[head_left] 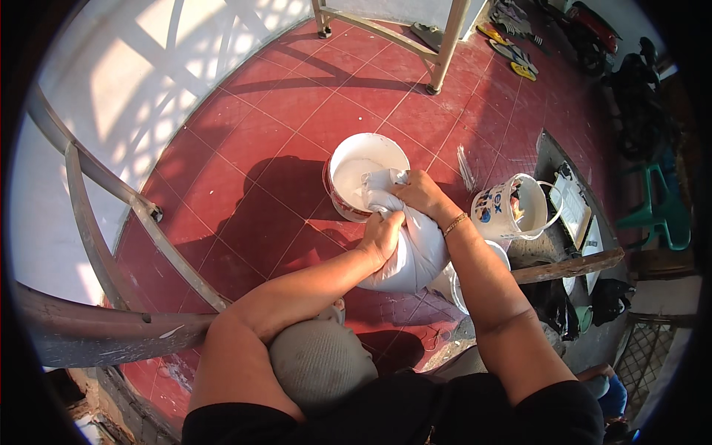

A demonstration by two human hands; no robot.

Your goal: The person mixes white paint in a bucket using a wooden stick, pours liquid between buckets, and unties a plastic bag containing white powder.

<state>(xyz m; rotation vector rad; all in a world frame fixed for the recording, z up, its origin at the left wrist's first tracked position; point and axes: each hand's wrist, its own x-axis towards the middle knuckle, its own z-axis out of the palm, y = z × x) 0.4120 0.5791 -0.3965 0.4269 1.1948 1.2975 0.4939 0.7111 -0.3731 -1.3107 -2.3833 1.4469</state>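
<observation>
A white sack (409, 259) hangs between my hands, its twisted neck leaning over the near right rim of a round bucket (336, 194). My left hand (382, 239) is closed around the gathered sack just below the neck. Higher up, near the sack's mouth, my right hand (424, 194) grips the same white material; a bracelet circles that wrist. White stuff (350, 176) lies inside the bucket; whether it is powder or paste, I cannot tell. The sack's mouth is partly hidden by folds and my fingers.
To the right stands a white pail (495, 210) with a handle and items inside; another white bucket (455, 293) is partly behind the sack. A wooden plank (569, 267) juts out by my right arm. Metal frames (111, 178) stand left and ahead. Sandals (512, 53) lie on the red tiles.
</observation>
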